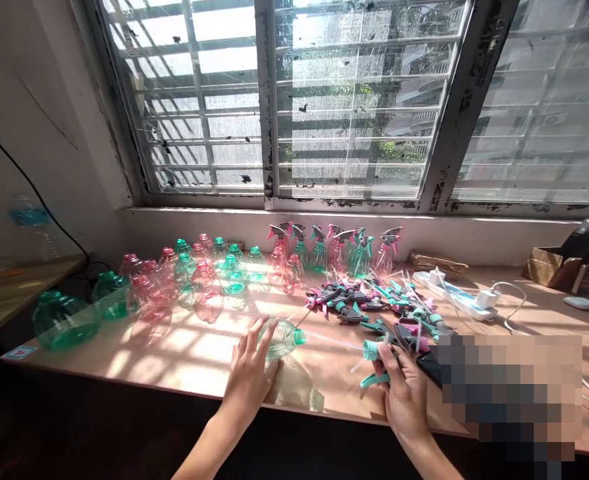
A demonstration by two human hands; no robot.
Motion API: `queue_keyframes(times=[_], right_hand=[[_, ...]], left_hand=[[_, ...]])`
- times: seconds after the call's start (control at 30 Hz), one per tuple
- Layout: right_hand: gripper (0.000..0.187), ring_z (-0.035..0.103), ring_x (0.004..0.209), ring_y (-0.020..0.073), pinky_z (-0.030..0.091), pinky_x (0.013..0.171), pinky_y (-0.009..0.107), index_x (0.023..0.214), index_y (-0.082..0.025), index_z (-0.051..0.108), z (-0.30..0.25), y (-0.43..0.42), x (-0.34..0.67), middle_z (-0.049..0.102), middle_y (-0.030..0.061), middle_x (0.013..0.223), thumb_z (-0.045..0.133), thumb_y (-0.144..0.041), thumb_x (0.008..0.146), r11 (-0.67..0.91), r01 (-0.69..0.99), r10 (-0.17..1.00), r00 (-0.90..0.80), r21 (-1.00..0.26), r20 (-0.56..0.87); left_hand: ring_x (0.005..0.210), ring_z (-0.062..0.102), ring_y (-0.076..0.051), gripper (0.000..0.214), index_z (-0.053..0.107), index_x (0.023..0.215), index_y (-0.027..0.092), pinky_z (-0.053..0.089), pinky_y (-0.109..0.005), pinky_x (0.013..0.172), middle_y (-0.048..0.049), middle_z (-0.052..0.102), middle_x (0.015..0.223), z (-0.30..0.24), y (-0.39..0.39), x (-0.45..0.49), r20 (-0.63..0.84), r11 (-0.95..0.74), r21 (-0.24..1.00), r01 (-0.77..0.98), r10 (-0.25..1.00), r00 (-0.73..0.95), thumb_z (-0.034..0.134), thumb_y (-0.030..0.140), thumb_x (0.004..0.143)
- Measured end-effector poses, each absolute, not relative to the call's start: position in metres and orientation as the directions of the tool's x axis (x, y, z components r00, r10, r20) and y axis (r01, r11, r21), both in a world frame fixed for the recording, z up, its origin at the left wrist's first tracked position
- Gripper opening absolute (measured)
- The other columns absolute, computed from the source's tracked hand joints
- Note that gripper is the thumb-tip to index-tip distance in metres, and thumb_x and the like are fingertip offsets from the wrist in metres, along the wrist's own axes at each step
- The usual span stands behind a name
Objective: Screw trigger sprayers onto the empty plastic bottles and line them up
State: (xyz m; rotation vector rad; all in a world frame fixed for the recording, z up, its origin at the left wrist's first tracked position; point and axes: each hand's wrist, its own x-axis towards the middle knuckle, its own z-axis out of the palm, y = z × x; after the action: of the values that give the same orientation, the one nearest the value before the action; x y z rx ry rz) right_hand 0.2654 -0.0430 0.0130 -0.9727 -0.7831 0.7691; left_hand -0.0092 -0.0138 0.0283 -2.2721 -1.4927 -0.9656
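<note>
My left hand [252,360] grips a clear green spray bottle [285,339] tilted on its side above the table's front edge, its threaded neck pointing right. In my right hand [405,393] is a teal and grey trigger sprayer head [371,350], its collar facing left. A thin clear dip tube runs from the collar to the bottle's neck; its tip is at or just inside the mouth, I cannot tell exactly. Beyond my right hand lies a pile of loose pink, teal and grey sprayer heads [351,312].
Open green and pink bottles [209,293] stand at the left and back. Several bottles with sprayers fitted [361,257] line the windowsill wall. A power strip [454,297], a cardboard box [549,267] and a dark phone-like object [429,369] are to the right; part there is pixelated.
</note>
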Motion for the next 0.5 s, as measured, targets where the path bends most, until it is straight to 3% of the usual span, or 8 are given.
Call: queue_keyframes(times=[0.17,0.37,0.5], right_hand=[[0.033,0.051,0.061,0.0121,0.05,0.049,0.016,0.084,-0.021,0.068,0.014,-0.044,0.267,0.053,-0.0042,0.068,0.076,-0.053,0.086,0.345,-0.172,0.864,0.443,-0.923,0.24],[0.04,0.052,0.045,0.0114,0.048,0.038,0.02,0.09,-0.022,0.064,0.022,-0.047,0.263,0.056,-0.0048,0.065,0.063,-0.062,0.091,0.236,-0.048,0.949,0.225,-0.971,0.22],[0.038,0.06,0.058,0.0161,0.057,0.054,0.027,0.095,-0.023,0.061,0.023,-0.043,0.263,0.061,-0.0026,0.072,0.063,-0.061,0.092,0.266,-0.011,0.957,0.123,-0.964,0.263]], left_hand=[[0.14,0.044,-0.045,0.075,0.024,0.158,0.026,0.049,-0.065,0.102,-0.0215,0.045,0.152,0.028,-0.014,-0.009,0.659,-0.428,0.163,0.889,0.718,0.225,0.062,0.017,0.094],[0.139,0.048,-0.042,0.075,0.02,0.16,0.037,0.045,-0.062,0.107,-0.0161,0.049,0.154,0.031,-0.022,-0.009,0.624,-0.571,0.173,0.803,0.694,0.36,0.062,0.025,0.098],[0.138,0.05,-0.041,0.095,0.011,0.162,0.031,0.048,-0.058,0.108,-0.0185,0.052,0.15,0.041,-0.022,0.001,0.592,-0.657,0.253,0.71,0.685,0.424,0.074,0.037,0.09]])
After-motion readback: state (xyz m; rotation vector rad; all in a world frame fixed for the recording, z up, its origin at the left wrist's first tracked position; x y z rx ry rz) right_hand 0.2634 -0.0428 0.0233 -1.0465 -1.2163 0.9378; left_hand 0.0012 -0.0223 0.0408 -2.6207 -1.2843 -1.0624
